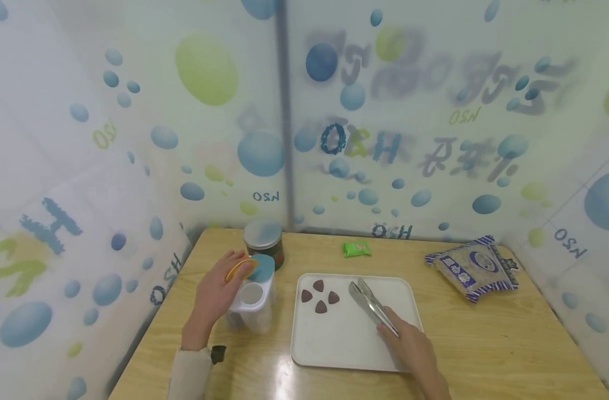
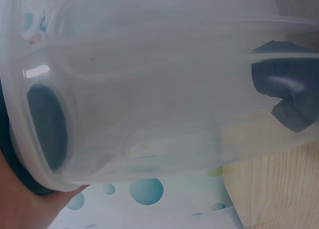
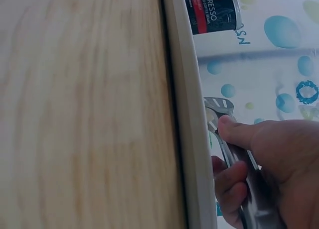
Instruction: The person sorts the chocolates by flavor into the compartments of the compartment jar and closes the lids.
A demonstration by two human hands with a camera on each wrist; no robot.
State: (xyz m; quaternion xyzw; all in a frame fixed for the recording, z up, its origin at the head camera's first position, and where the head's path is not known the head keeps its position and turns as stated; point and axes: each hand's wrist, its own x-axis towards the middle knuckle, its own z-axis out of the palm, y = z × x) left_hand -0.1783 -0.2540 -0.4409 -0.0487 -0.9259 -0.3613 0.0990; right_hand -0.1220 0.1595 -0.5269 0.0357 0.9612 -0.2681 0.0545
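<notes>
My left hand pinches an orange lid, tilted up over a clear plastic container. A round opening shows in the container's top, with a blue lid behind it. In the left wrist view, dark pieces show through the container's cloudy wall. My right hand grips metal tongs over the right half of a white tray; their tips are apart. Several dark brown, rounded-triangle pieces lie grouped at the tray's far left.
A coffee tin with a pale top stands behind the container. Beyond the tray lies a small green packet. A blue-and-clear snack bag sits at the far right. Patterned curtains enclose the back and sides of the wooden table.
</notes>
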